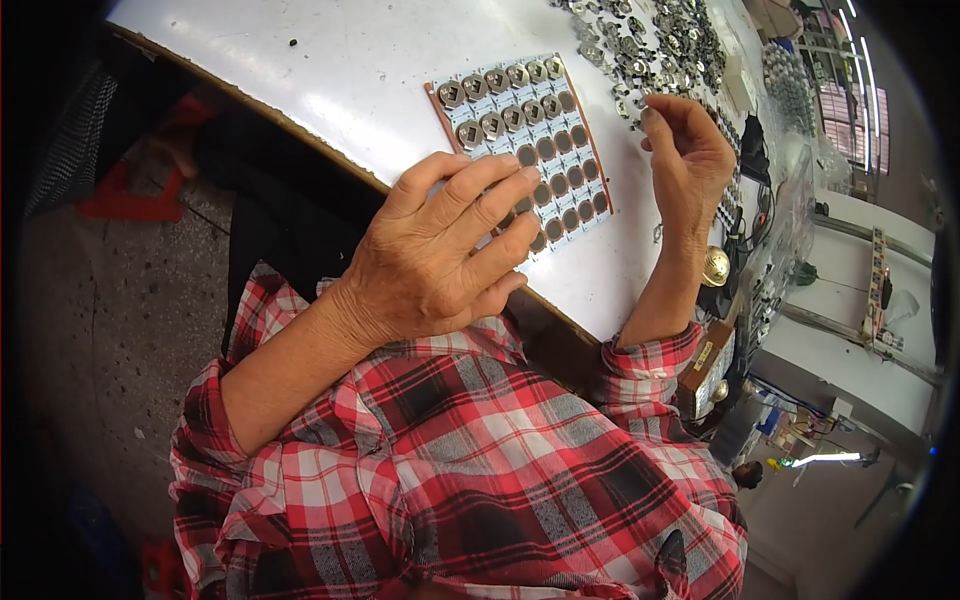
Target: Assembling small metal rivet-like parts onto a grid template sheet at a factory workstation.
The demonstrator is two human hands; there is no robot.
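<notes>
The left hand (440, 255) lies flat with its fingers spread, pressing on the near corner of a board (540, 140) that sits by the table's (330, 70) front edge. The board is a rectangular panel with a reddish border and rows of round sockets. Its far rows carry small metal clips (497, 80), shiny and square-holed; the nearer rows show only dark round pads, and the fingers cover the last few of them. A tiny dark speck lies alone on the bare white top toward the far left corner.

To the right of the board, the right hand (690, 160) is raised off the table, wrist bent, fingertips drawn together near the thumb. It may be pinching one small clip, but the piece is too small to make out from here. Just beyond those fingertips, along the table's far right edge, a loose pile of clips (650, 40) spreads out, well apart from the board's filled rows. Both forearms come out of rolled red plaid sleeves (640, 370), the right elbow resting near the table's right corner.
</notes>
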